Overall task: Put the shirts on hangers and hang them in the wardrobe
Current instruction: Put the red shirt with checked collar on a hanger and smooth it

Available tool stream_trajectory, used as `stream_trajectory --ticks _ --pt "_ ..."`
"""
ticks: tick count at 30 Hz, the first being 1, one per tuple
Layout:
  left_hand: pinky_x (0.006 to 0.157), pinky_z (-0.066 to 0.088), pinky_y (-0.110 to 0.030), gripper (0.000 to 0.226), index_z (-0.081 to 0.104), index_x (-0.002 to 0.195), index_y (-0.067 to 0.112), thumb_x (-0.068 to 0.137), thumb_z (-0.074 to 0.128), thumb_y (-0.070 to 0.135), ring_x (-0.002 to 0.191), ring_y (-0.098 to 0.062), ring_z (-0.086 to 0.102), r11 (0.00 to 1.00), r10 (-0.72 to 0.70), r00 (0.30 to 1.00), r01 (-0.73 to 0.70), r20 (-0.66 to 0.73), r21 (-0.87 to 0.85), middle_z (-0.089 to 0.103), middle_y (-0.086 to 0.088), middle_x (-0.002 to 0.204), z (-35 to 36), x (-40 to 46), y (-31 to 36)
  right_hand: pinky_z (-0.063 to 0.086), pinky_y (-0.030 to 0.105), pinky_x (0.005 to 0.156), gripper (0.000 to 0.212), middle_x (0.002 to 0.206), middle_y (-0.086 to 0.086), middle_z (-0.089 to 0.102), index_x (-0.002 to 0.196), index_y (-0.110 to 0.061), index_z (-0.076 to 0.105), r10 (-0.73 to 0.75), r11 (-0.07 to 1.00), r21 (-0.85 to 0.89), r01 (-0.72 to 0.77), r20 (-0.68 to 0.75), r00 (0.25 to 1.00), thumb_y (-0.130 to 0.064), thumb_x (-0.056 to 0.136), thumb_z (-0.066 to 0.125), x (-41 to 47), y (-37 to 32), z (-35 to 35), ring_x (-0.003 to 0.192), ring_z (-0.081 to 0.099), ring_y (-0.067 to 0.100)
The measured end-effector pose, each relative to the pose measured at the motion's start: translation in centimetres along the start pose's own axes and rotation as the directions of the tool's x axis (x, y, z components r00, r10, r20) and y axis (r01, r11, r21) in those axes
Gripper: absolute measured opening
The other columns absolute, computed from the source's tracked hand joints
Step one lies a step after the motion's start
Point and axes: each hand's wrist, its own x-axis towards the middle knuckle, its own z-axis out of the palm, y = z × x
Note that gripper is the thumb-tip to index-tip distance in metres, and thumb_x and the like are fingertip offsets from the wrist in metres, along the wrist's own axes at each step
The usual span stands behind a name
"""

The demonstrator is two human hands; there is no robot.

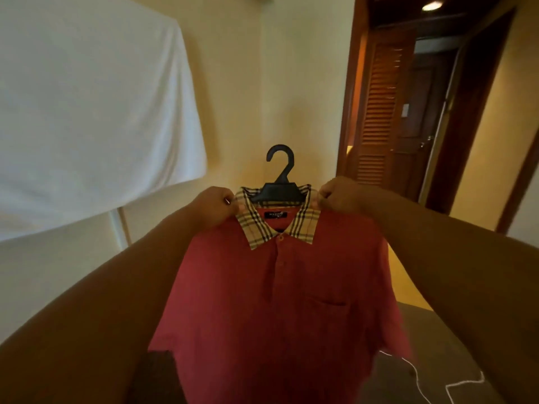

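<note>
A red shirt (280, 310) with a checked tan collar hangs in front of me on a black plastic hanger (280, 182). The hanger's hook sticks up above the collar; its arms are hidden inside the shirt. My left hand (214, 207) grips the shirt's left shoulder beside the collar. My right hand (339, 196) pinches the right shoulder at the collar's other side. The shirt front faces me, with a buttoned placket and a chest pocket.
A white cloth (87, 112) drapes over something tall at the left. A cream wall stands straight ahead. At the right, a wooden doorway leads to a louvred wooden door (379, 112) and a dim hallway. A grey surface with a white cord (455, 383) lies at the lower right.
</note>
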Motion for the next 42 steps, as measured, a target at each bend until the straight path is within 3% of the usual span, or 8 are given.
stream_trajectory --ticks 4,8,15,19,22,24,34,42 --pt "0.069 0.033 -0.028 0.024 0.063 0.091 0.01 0.093 0.06 0.033 0.081 -0.017 0.051 0.994 0.102 0.992 -0.1 0.07 -0.037 0.053 0.0 0.079 4.7 7.6 3.1 0.048 0.036 0.073 0.029 0.096 0.017 0.064 0.093 0.0 0.068 0.095 0.994 0.056 -0.094 -0.02 0.995 -0.027 0.095 0.057 2.1 6.9 -1.9 0.084 0.058 0.025" --pt "0.062 0.032 -0.028 0.027 0.063 0.094 0.005 0.094 0.058 0.031 0.079 -0.018 0.049 0.98 0.197 0.973 -0.192 0.117 -0.059 0.049 0.003 0.074 9.1 14.9 5.0 0.04 0.025 0.059 0.025 0.077 0.001 0.057 0.068 -0.022 0.058 0.19 0.98 0.072 -0.186 -0.056 0.98 -0.027 0.093 0.061 5.3 12.7 -2.7 0.076 0.054 0.015" --pt "0.055 0.03 -0.022 0.026 0.059 0.086 0.008 0.094 0.058 0.032 0.072 -0.016 0.044 0.923 0.378 0.911 -0.358 0.162 -0.138 0.045 0.004 0.069 16.1 27.5 7.6 0.037 0.023 0.056 0.036 0.065 -0.003 0.051 0.057 -0.023 0.054 0.397 0.914 0.143 -0.38 -0.123 0.91 -0.017 0.09 0.065 10.3 20.7 -4.0 0.065 0.048 0.008" --pt "0.056 0.031 -0.021 0.025 0.061 0.089 0.006 0.093 0.06 0.031 0.075 -0.017 0.048 0.895 0.438 0.879 -0.408 0.188 -0.179 0.049 0.0 0.074 19.8 33.8 9.9 0.036 0.023 0.058 0.026 0.072 -0.003 0.054 0.067 -0.02 0.058 0.482 0.873 0.152 -0.463 -0.139 0.865 -0.019 0.093 0.06 12.8 25.5 -4.8 0.072 0.051 0.011" --pt "0.055 0.031 -0.021 0.022 0.058 0.085 0.011 0.093 0.06 0.032 0.073 -0.016 0.048 0.875 0.48 0.855 -0.451 0.198 -0.177 0.05 0.0 0.075 23.0 38.2 12.0 0.04 0.027 0.072 0.016 0.086 0.001 0.059 0.096 -0.011 0.067 0.555 0.832 0.121 -0.541 -0.15 0.819 -0.024 0.093 0.058 14.7 29.6 -5.4 0.084 0.053 0.017" --pt "0.054 0.031 -0.022 0.021 0.058 0.084 0.012 0.093 0.06 0.032 0.067 -0.011 0.046 0.869 0.487 0.85 -0.452 0.198 -0.2 0.05 0.002 0.073 25.3 41.1 13.4 0.04 0.029 0.072 0.022 0.09 0.004 0.06 0.102 -0.007 0.068 0.575 0.818 0.132 -0.56 -0.155 0.804 -0.025 0.093 0.059 16.0 32.7 -5.9 0.083 0.054 0.018" --pt "0.056 0.033 -0.022 0.016 0.06 0.087 0.015 0.093 0.059 0.029 0.068 -0.006 0.048 0.856 0.492 0.851 -0.434 0.184 -0.282 0.053 0.006 0.076 35.8 58.2 23.4 0.042 0.025 0.061 0.021 0.082 0.005 0.061 0.072 -0.015 0.064 0.548 0.834 0.187 -0.519 -0.181 0.816 -0.021 0.092 0.061 25.5 51.5 -12.1 0.078 0.055 0.013" --pt "0.06 0.035 -0.019 0.016 0.063 0.093 0.011 0.094 0.059 0.026 0.072 -0.006 0.048 0.853 0.479 0.863 -0.413 0.163 -0.32 0.055 0.004 0.082 43.2 71.0 31.0 0.038 0.023 0.057 0.019 0.076 0.003 0.057 0.076 -0.01 0.064 0.549 0.836 0.12 -0.536 -0.198 0.812 -0.02 0.093 0.061 33.8 65.5 -17.6 0.075 0.052 0.012"
